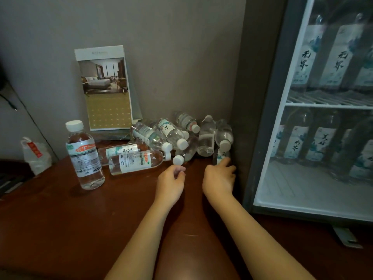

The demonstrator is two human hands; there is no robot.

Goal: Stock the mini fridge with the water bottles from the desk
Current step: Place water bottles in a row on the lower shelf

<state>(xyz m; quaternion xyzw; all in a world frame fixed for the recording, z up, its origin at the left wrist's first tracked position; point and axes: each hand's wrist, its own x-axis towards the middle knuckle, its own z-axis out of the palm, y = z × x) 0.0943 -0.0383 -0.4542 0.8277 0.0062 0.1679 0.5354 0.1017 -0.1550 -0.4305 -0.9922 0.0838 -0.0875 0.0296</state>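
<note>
Several water bottles (177,136) lie in a heap on the brown desk (60,219) against the wall. One bottle (83,154) stands upright at the left, and another (137,161) lies on its side beside it. My left hand (171,184) hovers just in front of a white cap (178,159), fingers loosely curled and holding nothing. My right hand (219,178) reaches to a small bottle (221,156) beside the fridge wall, its fingers touching the bottle's label. The mini fridge (310,118) stands at the right, with bottles on two shelves.
A standing calendar (105,87) with a room photo leans on the wall behind the heap. A white plastic bag (35,155) sits at the desk's left edge. A dark cable (12,104) hangs at the far left.
</note>
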